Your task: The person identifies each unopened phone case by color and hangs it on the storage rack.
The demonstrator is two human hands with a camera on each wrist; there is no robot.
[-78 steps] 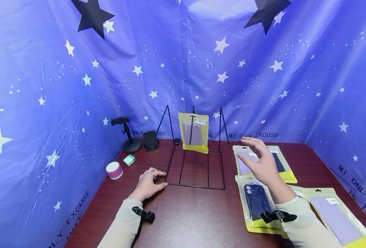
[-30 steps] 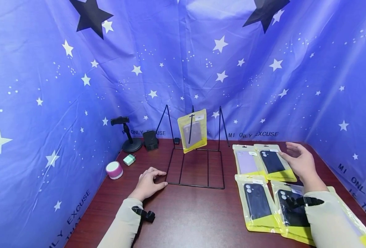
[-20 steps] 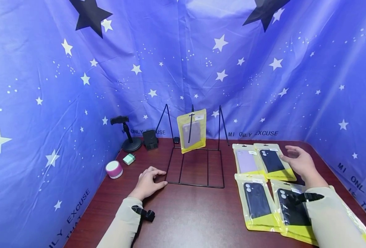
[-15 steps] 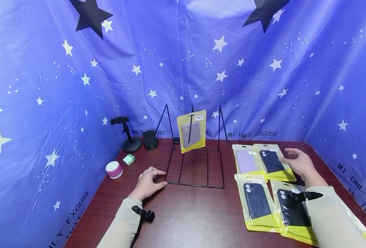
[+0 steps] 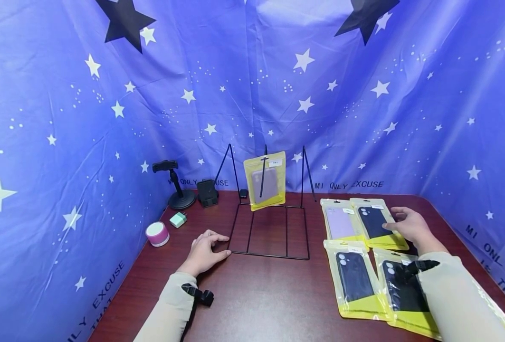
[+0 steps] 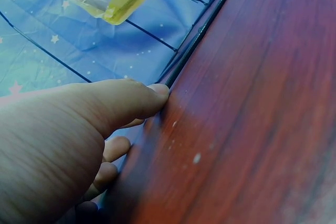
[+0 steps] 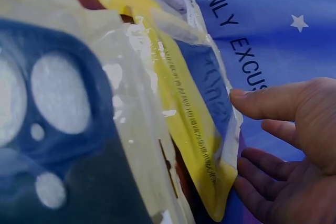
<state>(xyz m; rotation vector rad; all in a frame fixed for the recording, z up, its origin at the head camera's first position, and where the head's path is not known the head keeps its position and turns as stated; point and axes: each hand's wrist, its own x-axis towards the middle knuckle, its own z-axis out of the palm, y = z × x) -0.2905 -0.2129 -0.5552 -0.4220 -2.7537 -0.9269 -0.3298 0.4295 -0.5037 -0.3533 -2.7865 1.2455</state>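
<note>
Dark red tabletop (image 5: 269,294) lies bare near its front edge. Left hand (image 5: 204,253), grip spread, presses flat beside the wire rack (image 5: 271,232). Right hand (image 5: 410,225), grip relaxed open, touches the dark-blue case packet (image 5: 376,223). Starry blue cloth (image 5: 252,95) closes behind.

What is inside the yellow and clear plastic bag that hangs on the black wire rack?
The yellow and clear plastic bag on the black wire rack holds a pale purple phone case. A rack wire crosses its front; its back is hidden.
</note>
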